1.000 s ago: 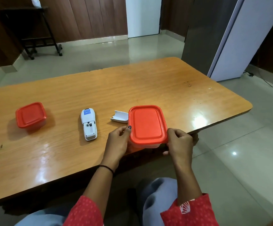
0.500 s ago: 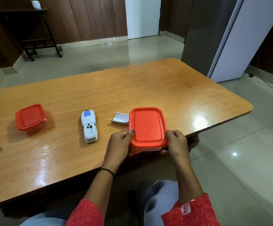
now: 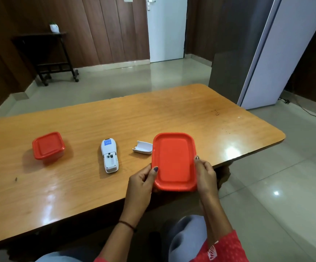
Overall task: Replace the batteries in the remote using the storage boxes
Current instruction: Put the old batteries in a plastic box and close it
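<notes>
The rectangular clear plastic storage box with a red lid (image 3: 174, 161) sits at the near edge of the glossy wooden table (image 3: 77, 186), clasped between the left hand (image 3: 141, 181) and right hand (image 3: 205, 173) on its long sides. It looks light, stiff and slick; the lid's rim offers purchase. Compared with a second earlier, it sits lower, nearer the tabletop.

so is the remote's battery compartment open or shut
Open: the remote lies back up with its compartment exposed, and its cover lies apart on the table.
</notes>
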